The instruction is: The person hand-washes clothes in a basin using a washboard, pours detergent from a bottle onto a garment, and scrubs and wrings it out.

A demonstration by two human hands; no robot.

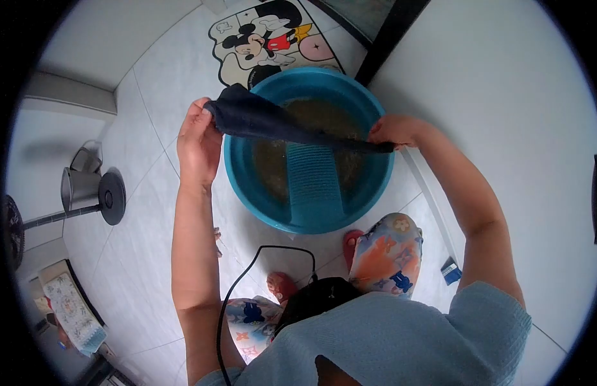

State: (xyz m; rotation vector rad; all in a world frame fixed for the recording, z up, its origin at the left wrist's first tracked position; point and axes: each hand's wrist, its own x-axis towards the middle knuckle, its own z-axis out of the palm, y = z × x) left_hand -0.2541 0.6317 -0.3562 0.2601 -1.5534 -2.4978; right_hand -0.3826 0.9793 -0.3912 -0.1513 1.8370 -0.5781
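Observation:
A long dark navy cloth is stretched between my two hands over a round blue basin. My left hand is closed on its wide, bunched end, near the basin's left rim. At the right rim, my right hand pinches the narrow end. The cloth slopes slightly down to the right and covers the top of the ribbed washboard built into the basin. Murky brownish water fills the bottom on both sides of the board.
A cartoon mouse mat lies behind the basin on the pale tiles. To the left are a grey bin and a fan's round base. A white wall stands close on the right. A black cable loops before my body.

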